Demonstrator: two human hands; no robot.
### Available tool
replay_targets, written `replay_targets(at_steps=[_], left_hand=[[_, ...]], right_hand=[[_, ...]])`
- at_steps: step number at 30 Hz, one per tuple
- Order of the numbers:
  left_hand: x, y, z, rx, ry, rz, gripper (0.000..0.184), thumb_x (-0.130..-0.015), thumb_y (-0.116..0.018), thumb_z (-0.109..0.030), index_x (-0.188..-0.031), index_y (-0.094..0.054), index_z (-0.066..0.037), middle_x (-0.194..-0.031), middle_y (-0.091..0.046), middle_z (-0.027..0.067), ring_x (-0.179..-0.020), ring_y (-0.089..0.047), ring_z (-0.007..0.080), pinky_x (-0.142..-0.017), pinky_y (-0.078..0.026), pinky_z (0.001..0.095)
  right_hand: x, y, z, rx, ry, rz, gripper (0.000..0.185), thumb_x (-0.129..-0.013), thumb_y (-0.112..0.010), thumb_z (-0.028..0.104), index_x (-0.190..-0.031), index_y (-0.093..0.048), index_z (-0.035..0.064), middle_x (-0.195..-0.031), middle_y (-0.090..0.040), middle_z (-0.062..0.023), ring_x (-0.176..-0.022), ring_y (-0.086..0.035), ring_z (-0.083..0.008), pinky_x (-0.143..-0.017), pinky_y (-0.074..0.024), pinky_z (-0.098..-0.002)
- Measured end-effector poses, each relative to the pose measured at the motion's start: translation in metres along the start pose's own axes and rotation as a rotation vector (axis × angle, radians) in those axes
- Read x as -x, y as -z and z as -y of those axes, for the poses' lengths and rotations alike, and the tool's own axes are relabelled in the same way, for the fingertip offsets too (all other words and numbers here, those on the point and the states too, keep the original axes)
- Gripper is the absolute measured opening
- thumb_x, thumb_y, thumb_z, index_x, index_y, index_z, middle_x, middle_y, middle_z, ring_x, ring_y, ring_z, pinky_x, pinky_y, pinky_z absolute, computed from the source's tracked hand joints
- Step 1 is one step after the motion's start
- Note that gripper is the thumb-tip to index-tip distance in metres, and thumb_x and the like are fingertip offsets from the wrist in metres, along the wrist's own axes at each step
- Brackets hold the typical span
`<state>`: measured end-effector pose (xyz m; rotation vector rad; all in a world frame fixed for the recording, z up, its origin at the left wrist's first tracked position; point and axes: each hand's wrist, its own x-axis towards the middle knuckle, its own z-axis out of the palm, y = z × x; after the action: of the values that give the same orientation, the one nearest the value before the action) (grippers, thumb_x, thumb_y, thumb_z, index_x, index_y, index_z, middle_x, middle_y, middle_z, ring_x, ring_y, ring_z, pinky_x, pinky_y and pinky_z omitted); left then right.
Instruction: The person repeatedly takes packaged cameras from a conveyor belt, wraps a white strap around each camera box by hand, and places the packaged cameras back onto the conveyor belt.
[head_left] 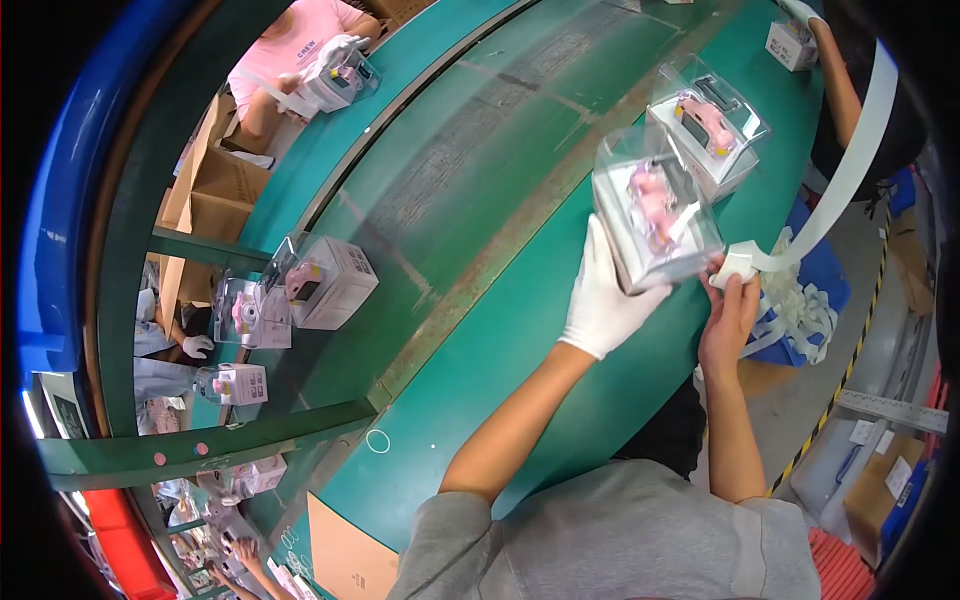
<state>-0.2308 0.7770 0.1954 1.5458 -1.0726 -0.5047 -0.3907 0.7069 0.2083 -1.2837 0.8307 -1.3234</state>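
Observation:
My left hand (pixel 606 300), in a white glove, is wrapped round the lower end of a clear-lidded toy box (pixel 655 215) with a white base. A pink toy, slightly blurred, shows through the lid. The box is tilted above the green bench. Close to its lower right corner, my bare right hand (pixel 730 320) pinches the end of a long white strip (pixel 850 170), which curves up to the upper right. Just behind the held box, a second clear-lidded box (pixel 708 125) with a pink toy car stands on the bench.
A green conveyor belt (pixel 440 200) runs along the bench. More boxed toys (pixel 335 285) sit at its left. Co-workers are across the belt, one in a pink shirt (pixel 300 45), and another at top right. A blue bin (pixel 825 290) of crumpled white strips stands at the right.

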Motion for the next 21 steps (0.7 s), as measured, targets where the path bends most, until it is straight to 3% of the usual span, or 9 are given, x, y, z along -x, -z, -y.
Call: replay_targets(at_steps=[2,7,12,15,17,18,21], left_hand=[[-0.018,-0.017,0.006,-0.118,-0.043,-0.084,0.120,-0.075,-0.086,-0.030,-0.159,-0.011,0.010,-0.152,-0.040,0.0319,-0.127,-0.055,0.0458,-0.102,-0.051,0.0434],[-0.053,-0.050,0.006,-0.199,-0.062,-0.152,0.112,-0.081,-0.080,-0.034,-0.156,-0.012,0.014,-0.151,-0.039,0.0351,-0.131,-0.052,0.0458,-0.106,-0.048,0.0432],[-0.063,-0.057,-0.001,-0.135,-0.049,-0.207,0.109,-0.083,-0.078,-0.034,-0.155,-0.013,0.015,-0.151,-0.038,0.0354,-0.131,-0.050,0.0470,-0.107,-0.046,0.0430],[-0.059,-0.028,-0.008,0.002,0.044,-0.050,0.103,-0.085,-0.076,-0.035,-0.154,-0.019,0.016,-0.154,-0.037,0.0350,-0.136,-0.047,0.0472,-0.113,-0.042,0.0439],[-0.048,-0.013,0.026,-0.287,-0.226,-0.316,0.095,-0.087,-0.076,-0.033,-0.153,-0.028,0.014,-0.157,-0.036,0.0338,-0.143,-0.042,0.0452,-0.120,-0.035,0.0454],[-0.036,0.024,0.027,-0.286,-0.290,-0.415,0.087,-0.088,-0.075,-0.031,-0.153,-0.035,0.010,-0.159,-0.035,0.0320,-0.147,-0.038,0.0423,-0.124,-0.029,0.0466],[-0.006,0.136,0.071,-0.733,-0.323,-0.855,0.072,-0.087,-0.072,-0.021,-0.148,-0.045,0.005,-0.143,-0.051,0.0260,-0.130,-0.051,0.0402,-0.115,-0.038,0.0504]], right_hand=[[-0.012,0.001,0.004,0.079,0.030,0.024,0.024,-0.111,-0.041,0.019,-0.123,-0.052,0.0016,-0.123,-0.067,-0.0143,-0.109,-0.064,-0.0188,-0.099,-0.0482,-0.0317],[-0.019,0.008,0.005,0.160,0.078,-0.081,0.023,-0.111,-0.041,0.019,-0.117,-0.054,0.0013,-0.116,-0.069,-0.0126,-0.103,-0.065,-0.0175,-0.096,-0.0476,-0.0296],[0.005,0.008,-0.005,0.355,0.193,-0.033,0.022,-0.110,-0.042,0.018,-0.116,-0.054,0.0008,-0.114,-0.070,-0.0118,-0.099,-0.065,-0.0170,-0.095,-0.0469,-0.0290],[0.008,0.013,-0.006,0.344,0.173,-0.043,0.021,-0.110,-0.043,0.017,-0.114,-0.054,0.0010,-0.111,-0.070,-0.0112,-0.096,-0.064,-0.0162,-0.094,-0.0464,-0.0283],[0.005,0.013,-0.007,0.323,0.156,-0.041,0.019,-0.110,-0.043,0.017,-0.113,-0.054,0.0012,-0.109,-0.070,-0.0106,-0.094,-0.063,-0.0154,-0.092,-0.0458,-0.0276],[0.006,0.011,-0.007,0.316,0.154,-0.041,0.019,-0.110,-0.043,0.017,-0.113,-0.054,0.0012,-0.109,-0.070,-0.0106,-0.094,-0.063,-0.0154,-0.092,-0.0458,-0.0276],[0.012,0.011,-0.005,0.348,0.173,-0.020,0.017,-0.110,-0.045,0.016,-0.108,-0.054,0.0018,-0.104,-0.069,-0.0097,-0.089,-0.061,-0.0144,-0.090,-0.0454,-0.0270]])
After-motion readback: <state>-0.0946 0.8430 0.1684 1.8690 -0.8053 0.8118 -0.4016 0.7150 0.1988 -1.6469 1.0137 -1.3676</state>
